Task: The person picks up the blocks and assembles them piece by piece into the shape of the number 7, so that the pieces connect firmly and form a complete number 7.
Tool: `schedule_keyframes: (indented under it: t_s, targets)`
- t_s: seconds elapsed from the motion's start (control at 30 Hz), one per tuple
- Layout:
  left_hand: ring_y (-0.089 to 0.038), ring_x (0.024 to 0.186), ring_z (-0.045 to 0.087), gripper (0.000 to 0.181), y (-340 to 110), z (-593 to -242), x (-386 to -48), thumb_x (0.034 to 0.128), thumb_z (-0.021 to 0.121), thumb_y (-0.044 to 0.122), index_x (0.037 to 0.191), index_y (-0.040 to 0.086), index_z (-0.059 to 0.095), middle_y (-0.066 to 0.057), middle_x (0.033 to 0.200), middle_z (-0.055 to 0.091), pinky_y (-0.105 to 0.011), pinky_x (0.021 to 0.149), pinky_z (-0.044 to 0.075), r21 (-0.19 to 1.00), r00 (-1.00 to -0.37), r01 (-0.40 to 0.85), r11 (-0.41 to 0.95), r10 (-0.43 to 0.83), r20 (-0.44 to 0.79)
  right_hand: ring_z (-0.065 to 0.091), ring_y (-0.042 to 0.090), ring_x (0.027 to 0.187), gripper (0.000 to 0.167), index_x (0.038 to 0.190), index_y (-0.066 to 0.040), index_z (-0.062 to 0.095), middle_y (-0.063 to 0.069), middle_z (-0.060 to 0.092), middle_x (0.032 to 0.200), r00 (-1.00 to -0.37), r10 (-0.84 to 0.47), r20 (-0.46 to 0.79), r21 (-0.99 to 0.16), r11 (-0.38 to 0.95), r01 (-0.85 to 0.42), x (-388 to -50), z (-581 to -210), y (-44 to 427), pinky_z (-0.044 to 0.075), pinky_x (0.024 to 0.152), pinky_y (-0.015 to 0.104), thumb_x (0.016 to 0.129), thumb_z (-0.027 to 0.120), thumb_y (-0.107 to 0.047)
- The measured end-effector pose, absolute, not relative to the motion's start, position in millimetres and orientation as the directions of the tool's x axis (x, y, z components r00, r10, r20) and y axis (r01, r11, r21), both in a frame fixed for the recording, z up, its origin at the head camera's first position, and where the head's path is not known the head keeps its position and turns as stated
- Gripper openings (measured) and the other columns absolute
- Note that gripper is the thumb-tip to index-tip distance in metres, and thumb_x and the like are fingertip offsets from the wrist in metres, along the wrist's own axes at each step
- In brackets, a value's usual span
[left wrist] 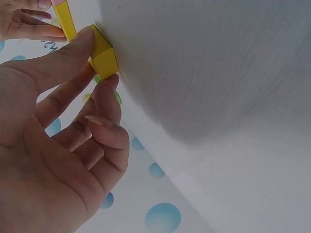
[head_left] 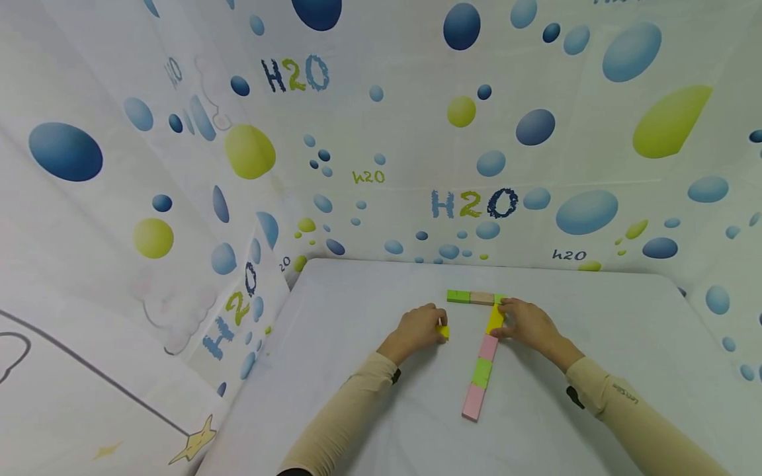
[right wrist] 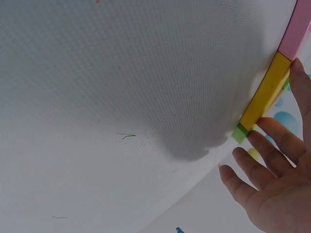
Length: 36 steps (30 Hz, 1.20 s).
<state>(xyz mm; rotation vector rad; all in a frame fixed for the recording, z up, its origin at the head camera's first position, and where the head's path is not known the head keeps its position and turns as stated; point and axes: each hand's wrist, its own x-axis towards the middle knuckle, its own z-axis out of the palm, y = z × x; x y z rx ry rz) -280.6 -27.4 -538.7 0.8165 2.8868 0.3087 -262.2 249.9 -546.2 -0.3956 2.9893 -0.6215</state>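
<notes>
My left hand (head_left: pixel 419 327) pinches a small yellow block (left wrist: pixel 104 56) between thumb and fingertips, to the left of a line of blocks on the table. My right hand (head_left: pixel 532 324) is at the upper end of that line. Its thumb and fingers touch the side of a longer yellow block (right wrist: pixel 266 90), spread along its length. Below this yellow block, a pink block (head_left: pixel 488 348), a green block (head_left: pixel 482 373) and another pink block (head_left: pixel 473 402) run end to end. Across the top lie a green block (head_left: pixel 458 296), a wood-coloured block (head_left: pixel 481 298) and a green block (head_left: pixel 499 299), partly covered by right fingers.
The blocks lie on a white-covered table (head_left: pixel 357 291). Behind and to the left hang white sheets (head_left: pixel 393 132) printed with blue and green dots and H2O lettering. A thin green thread (right wrist: pixel 128 136) lies on the cloth in the right wrist view.
</notes>
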Motion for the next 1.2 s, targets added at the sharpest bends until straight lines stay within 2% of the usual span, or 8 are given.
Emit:
schedule_keyframes:
  t_s: [0.43,1.2]
  targets:
    - [-0.011,0.083,0.063,0.033,-28.5,-543.9,-287.0,0.0824,0.091,0.03,0.109,0.019,0.075,0.004,0.097,0.064,-0.028,0.068,0.053,0.24,-0.869,0.469,0.85,0.493,-0.048,0.052,0.05,0.133,0.075,0.132,0.005,0.067,0.027,0.057,0.145,-0.967,-0.254,0.01,-0.394,0.888,-0.238,-261.3,-548.9,251.2,0.041,0.11,0.063,0.08,0.09,-0.043]
    - [-0.014,0.088,0.064,0.027,-34.3,-543.9,-300.4,0.0864,0.087,0.025,0.111,0.019,0.078,0.0,0.103,0.064,-0.032,0.076,0.056,0.288,-0.913,0.38,0.879,0.406,-0.032,0.053,0.049,0.133,0.074,0.132,0.003,0.068,0.026,0.058,0.145,-0.967,-0.255,0.013,-0.387,0.89,-0.24,-261.6,-548.4,250.5,0.042,0.109,0.062,0.079,0.09,-0.044]
